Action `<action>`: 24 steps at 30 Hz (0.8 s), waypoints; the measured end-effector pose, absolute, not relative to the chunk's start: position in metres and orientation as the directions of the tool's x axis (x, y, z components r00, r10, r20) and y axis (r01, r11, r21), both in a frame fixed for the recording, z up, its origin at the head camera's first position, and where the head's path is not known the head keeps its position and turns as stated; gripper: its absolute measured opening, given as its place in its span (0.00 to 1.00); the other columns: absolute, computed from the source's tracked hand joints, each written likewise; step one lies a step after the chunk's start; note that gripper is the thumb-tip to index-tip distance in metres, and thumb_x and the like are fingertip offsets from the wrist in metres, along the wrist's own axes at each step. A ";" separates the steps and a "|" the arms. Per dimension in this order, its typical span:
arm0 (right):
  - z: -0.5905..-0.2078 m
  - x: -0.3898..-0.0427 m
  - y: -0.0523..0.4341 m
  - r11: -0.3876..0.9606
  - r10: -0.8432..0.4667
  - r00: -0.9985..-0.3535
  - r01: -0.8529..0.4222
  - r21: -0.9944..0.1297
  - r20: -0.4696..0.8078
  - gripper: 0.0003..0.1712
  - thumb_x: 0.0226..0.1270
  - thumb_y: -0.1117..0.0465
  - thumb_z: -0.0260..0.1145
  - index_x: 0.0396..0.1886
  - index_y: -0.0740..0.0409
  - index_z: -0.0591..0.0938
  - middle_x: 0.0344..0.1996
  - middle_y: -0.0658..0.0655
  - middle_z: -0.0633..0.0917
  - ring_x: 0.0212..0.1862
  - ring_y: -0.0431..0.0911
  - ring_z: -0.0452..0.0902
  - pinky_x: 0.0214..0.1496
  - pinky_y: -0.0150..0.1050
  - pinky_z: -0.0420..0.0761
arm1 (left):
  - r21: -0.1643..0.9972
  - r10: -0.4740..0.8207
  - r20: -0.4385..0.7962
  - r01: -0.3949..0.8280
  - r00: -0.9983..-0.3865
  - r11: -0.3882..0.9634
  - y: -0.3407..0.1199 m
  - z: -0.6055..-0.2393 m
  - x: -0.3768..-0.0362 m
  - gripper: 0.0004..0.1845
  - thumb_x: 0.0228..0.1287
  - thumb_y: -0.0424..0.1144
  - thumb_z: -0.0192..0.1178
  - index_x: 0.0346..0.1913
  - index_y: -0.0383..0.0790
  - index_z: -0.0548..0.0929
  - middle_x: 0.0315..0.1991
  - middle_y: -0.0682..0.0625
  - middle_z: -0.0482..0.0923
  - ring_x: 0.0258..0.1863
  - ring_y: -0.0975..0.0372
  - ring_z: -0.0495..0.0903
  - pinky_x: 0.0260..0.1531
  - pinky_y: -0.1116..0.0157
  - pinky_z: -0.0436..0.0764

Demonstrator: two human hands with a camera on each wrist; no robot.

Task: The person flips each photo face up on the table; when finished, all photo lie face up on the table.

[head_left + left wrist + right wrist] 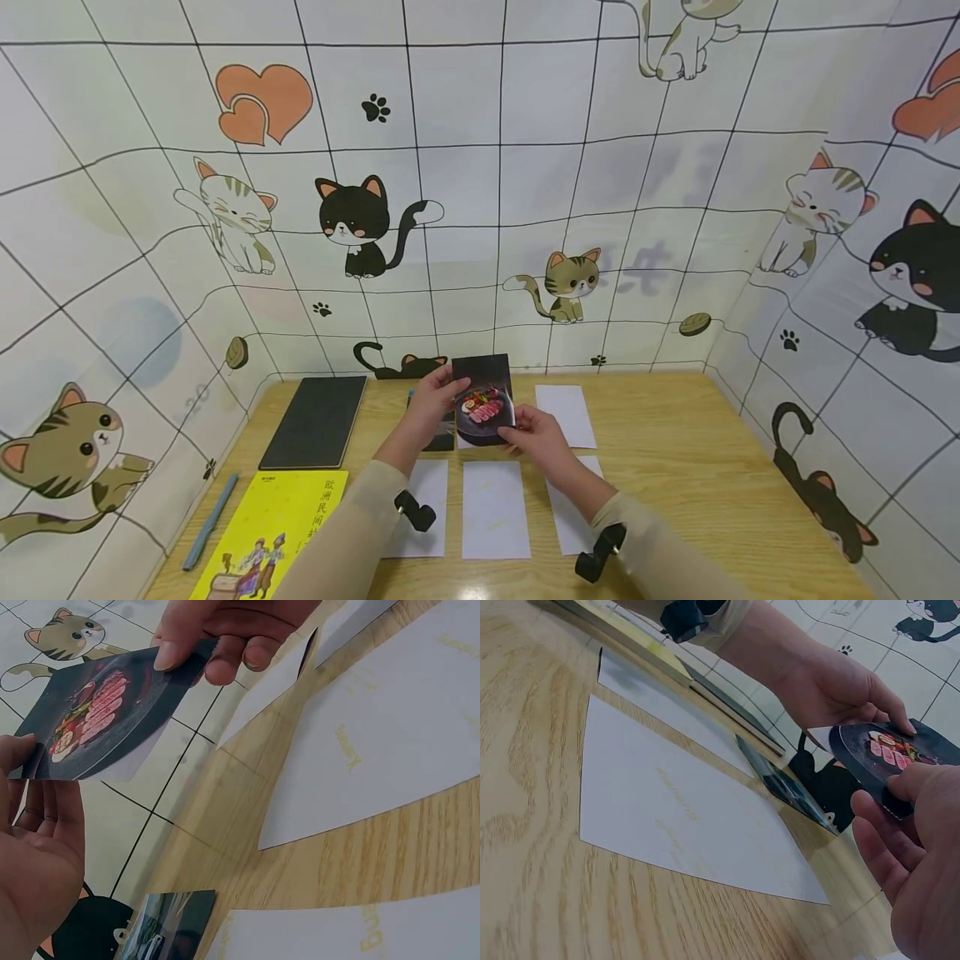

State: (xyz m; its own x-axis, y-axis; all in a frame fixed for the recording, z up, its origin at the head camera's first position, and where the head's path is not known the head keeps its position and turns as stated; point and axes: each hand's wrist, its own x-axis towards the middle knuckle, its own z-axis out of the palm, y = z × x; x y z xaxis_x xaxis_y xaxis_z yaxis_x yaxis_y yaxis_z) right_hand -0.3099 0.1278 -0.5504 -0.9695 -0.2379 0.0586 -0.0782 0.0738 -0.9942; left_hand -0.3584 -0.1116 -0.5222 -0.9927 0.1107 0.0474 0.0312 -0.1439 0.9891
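Both hands hold up one photo card [486, 398] above the wooden table [712, 467]; it shows sliced food on a dark plate. My left hand [448, 392] pinches its left edge, and my right hand [519, 433] pinches its lower right corner. In the left wrist view the card [97, 712] spans from the left hand [30, 795] to the right hand [217, 645]. In the right wrist view my right hand [919, 825] grips the card [889, 754] opposite the left hand [832, 682]. Another dark photo [442, 435] lies flat under the left hand.
Several white cards [493, 508] lie face down in rows on the table, one more [566, 414] at the back right. A black notebook [315, 421], a yellow book [277, 533] and a blue pen [210, 521] lie at the left. Cat-print walls enclose the table.
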 end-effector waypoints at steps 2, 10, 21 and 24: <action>-0.550 -0.309 0.126 0.077 -0.254 -0.966 -0.076 -0.994 0.054 0.09 0.78 0.67 0.73 0.49 0.69 0.83 0.41 0.60 0.94 0.40 0.56 0.93 0.40 0.44 0.90 | 0.990 0.105 0.049 0.034 -0.993 -0.139 -0.112 -0.522 -0.358 0.12 0.79 0.37 0.70 0.59 0.40 0.87 0.47 0.52 0.88 0.50 0.61 0.86 0.55 0.55 0.86; -0.541 -0.318 0.125 0.102 -0.227 -0.970 -0.109 -0.989 0.084 0.17 0.76 0.69 0.74 0.60 0.69 0.84 0.41 0.59 0.92 0.37 0.48 0.87 0.37 0.44 0.90 | 0.995 0.091 0.024 0.015 -0.996 -0.097 -0.113 -0.525 -0.360 0.12 0.79 0.39 0.71 0.58 0.39 0.88 0.46 0.52 0.85 0.48 0.60 0.84 0.50 0.61 0.85; -0.520 -0.353 0.142 0.142 -0.257 -0.959 -0.161 -0.977 0.121 0.40 0.79 0.71 0.70 0.86 0.54 0.68 0.54 0.68 0.86 0.45 0.52 0.91 0.48 0.66 0.90 | 0.999 0.135 -0.028 -0.026 -0.990 0.018 -0.111 -0.530 -0.362 0.15 0.79 0.42 0.71 0.61 0.39 0.88 0.52 0.48 0.88 0.50 0.58 0.85 0.53 0.57 0.87; -0.520 -0.359 0.145 0.139 -0.293 -0.950 -0.158 -0.978 0.112 0.40 0.79 0.71 0.69 0.86 0.53 0.68 0.53 0.68 0.85 0.43 0.51 0.89 0.48 0.67 0.90 | 0.999 0.152 -0.018 -0.011 -0.988 0.044 -0.112 -0.531 -0.363 0.15 0.79 0.42 0.71 0.61 0.38 0.87 0.53 0.47 0.88 0.50 0.58 0.85 0.53 0.57 0.87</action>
